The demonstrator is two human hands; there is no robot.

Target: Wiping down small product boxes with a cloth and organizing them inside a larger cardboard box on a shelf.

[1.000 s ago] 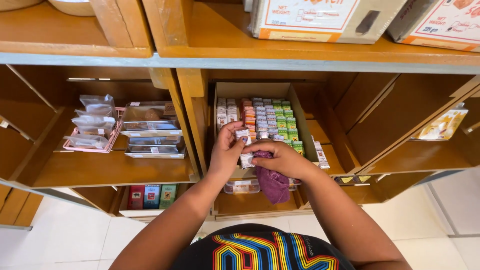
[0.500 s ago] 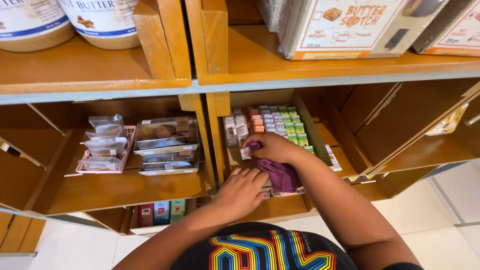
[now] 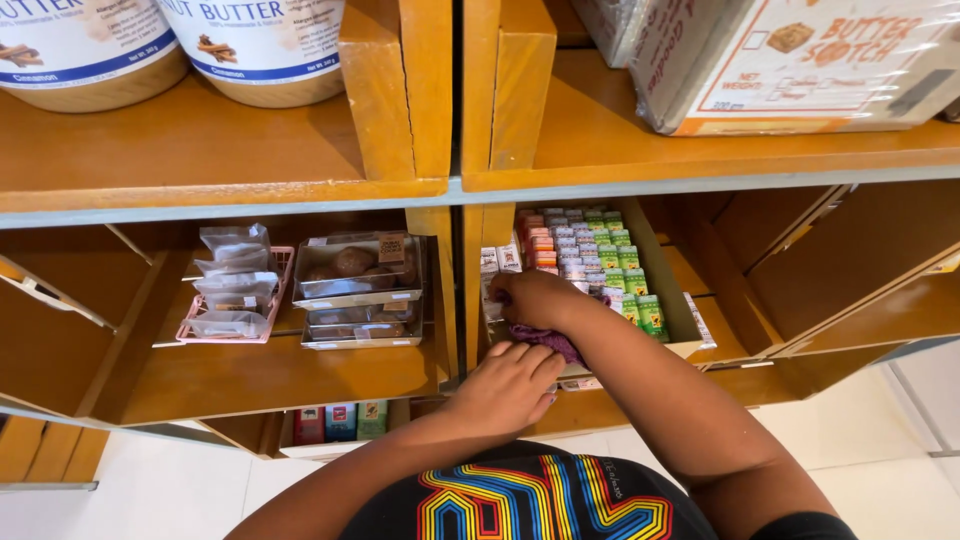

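Observation:
An open cardboard box (image 3: 675, 310) on a wooden shelf holds rows of several small packets (image 3: 590, 255) in white, orange, purple and green. My right hand (image 3: 535, 298) reaches into the box's near left corner, fingers closed on a purple cloth (image 3: 548, 341) that pokes out under the wrist, beside the white packets (image 3: 500, 260). My left hand (image 3: 505, 385) rests palm down on the box's front edge, holding nothing, fingers spread.
Left compartment holds a pink basket (image 3: 232, 300) of clear bags and stacked clear trays (image 3: 360, 290). Two tubs (image 3: 250, 50) and a wrapped carton (image 3: 800, 60) sit on the upper shelf. Small boxes (image 3: 340, 422) stand on a lower shelf. An upright wooden divider (image 3: 455, 290) separates the compartments.
My left hand let go of a small white packet and dropped to the box's front edge. My right hand pushed deeper into the box with the cloth. The view shifted right and upward.

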